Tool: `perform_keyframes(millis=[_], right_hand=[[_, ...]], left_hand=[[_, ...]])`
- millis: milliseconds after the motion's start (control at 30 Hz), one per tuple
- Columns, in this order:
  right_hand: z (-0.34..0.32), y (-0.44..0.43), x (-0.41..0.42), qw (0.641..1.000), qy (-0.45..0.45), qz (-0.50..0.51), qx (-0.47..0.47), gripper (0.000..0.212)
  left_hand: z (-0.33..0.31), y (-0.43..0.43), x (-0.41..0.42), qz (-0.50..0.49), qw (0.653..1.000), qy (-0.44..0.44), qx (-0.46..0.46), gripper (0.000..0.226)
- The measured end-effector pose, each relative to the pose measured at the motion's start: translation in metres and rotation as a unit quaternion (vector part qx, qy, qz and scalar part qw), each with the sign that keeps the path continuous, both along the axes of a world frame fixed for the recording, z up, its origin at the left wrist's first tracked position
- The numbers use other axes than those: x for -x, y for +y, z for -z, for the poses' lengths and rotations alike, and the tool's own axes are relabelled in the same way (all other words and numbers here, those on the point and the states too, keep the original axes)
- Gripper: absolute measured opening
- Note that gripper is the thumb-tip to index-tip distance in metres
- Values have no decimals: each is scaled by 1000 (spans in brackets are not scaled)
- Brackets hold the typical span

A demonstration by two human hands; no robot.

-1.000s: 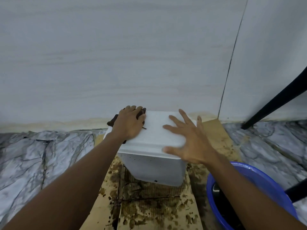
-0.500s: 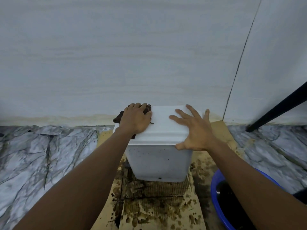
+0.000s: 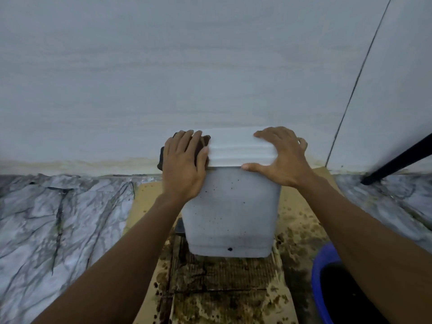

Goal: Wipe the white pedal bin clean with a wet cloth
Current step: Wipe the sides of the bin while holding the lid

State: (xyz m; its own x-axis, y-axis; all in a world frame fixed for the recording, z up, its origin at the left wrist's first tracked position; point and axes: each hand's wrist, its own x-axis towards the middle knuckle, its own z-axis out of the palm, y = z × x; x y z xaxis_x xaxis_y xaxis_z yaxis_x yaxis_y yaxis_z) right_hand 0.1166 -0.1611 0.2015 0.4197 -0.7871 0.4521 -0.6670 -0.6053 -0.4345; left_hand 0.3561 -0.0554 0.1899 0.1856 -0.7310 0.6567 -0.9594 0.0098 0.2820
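Note:
The white pedal bin (image 3: pixel 231 213) stands on stained cardboard against the wall, its front speckled with dark spots. Its lid (image 3: pixel 233 148) is down. My left hand (image 3: pixel 183 164) presses a dark brown cloth (image 3: pixel 203 141) against the lid's left edge with fairly straight fingers; most of the cloth is hidden under the hand. My right hand (image 3: pixel 282 157) grips the lid's right end, with the fingers bent over the top and the thumb along the front rim.
A blue basin (image 3: pixel 320 265) with dark contents sits on the floor at the lower right. Wet, stained cardboard (image 3: pixel 233 300) lies under and in front of the bin. A black slanted rod (image 3: pixel 397 160) leans at the right. Marble floor (image 3: pixel 58 218) spreads to the left.
My left hand and the cloth have slid from the lid's top to its left edge. My right hand went from lying flat on the lid to clasping its right end. The view has dropped lower.

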Motion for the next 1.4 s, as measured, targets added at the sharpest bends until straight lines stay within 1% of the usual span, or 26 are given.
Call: perform_keyframes(millis=[100, 267, 333, 400, 467, 533, 567, 600, 633, 700, 733, 767, 800, 867, 900, 933, 967, 1033, 1067, 1100, 1133, 1167, 1233, 1300, 1333, 1400], right_hand=[[0, -27, -4, 999, -28, 1, -18, 85], [10, -54, -15, 995, -101, 8, -13, 61], [12, -62, -16, 993, -119, 12, -22, 57], [13, -69, -16, 991, -128, 11, -28, 54], [14, -73, -18, 990, -137, 8, -26, 52], [14, -77, -21, 990, -137, 11, -30, 53], [14, -78, -22, 990, -136, 14, -33, 55], [14, -80, -23, 990, -136, 17, -34, 55], [15, -81, -23, 990, -138, 20, -35, 55], [16, -83, -23, 989, -140, 20, -35, 55], [16, -84, -23, 989, -141, 19, -34, 55], [17, -85, -23, 989, -144, 17, -35, 55], [17, -85, -24, 988, -147, 17, -36, 56], [17, -84, -25, 987, -154, 20, -32, 56], [17, -84, -26, 987, -156, 22, -28, 56], [18, -84, -26, 987, -158, 24, -25, 56], [18, -83, -26, 987, -160, 24, -24, 56], [17, -83, -25, 986, -162, 22, -25, 54], [17, -84, -23, 987, -159, 21, -27, 53], [17, -84, -22, 987, -155, 18, -29, 53], [16, -85, -20, 988, -151, 15, -32, 53], [16, -85, -20, 988, -150, 12, -35, 53], [16, -84, -21, 987, -156, 13, -43, 54], [16, -83, -24, 986, -164, 18, -37, 49], [16, -82, -25, 985, -167, 21, -34, 45], [17, -82, -24, 984, -172, 25, -32, 41]], left_hand=[[33, -13, 1, 18, 999, -16, 45, 55], [87, -33, -4, 46, 995, -82, 32, 61], [100, -40, -7, 70, 990, -117, 37, 61], [106, -48, -12, 62, 988, -128, 53, 63], [110, -55, -14, -1, 992, -106, 69, 66], [114, -59, -1, -63, 995, -29, 68, 69], [116, -61, 10, -76, 995, 6, 62, 70], [119, -64, 22, -69, 996, 13, 53, 70], [123, -66, 32, -42, 998, -12, 39, 69], [129, -68, 43, 47, 993, -109, 16, 67], [130, -69, 44, 65, 989, -129, 17, 66], [131, -70, 42, 48, 992, -115, 26, 65], [130, -71, 42, -1, 997, -69, 42, 66], [125, -74, 49, -121, 988, 56, 73, 67], [122, -77, 55, -156, 980, 92, 81, 67], [119, -81, 63, -160, 979, 101, 80, 67], [116, -85, 72, -133, 985, 82, 72, 66], [117, -91, 90, -18, 999, -25, 44, 65], [119, -91, 94, 48, 994, -90, 30, 64], [121, -89, 92, 96, 986, -135, 23, 63], [123, -87, 85, 112, 982, -150, 24, 62], [125, -84, 76, 94, 986, -136, 32, 62], [125, -78, 59, -14, 997, -43, 56, 63], [121, -77, 58, -100, 991, 42, 72, 64], [117, -80, 66, -112, 989, 58, 74, 64], [109, -91, 90, -87, 993, 55, 65, 63]])
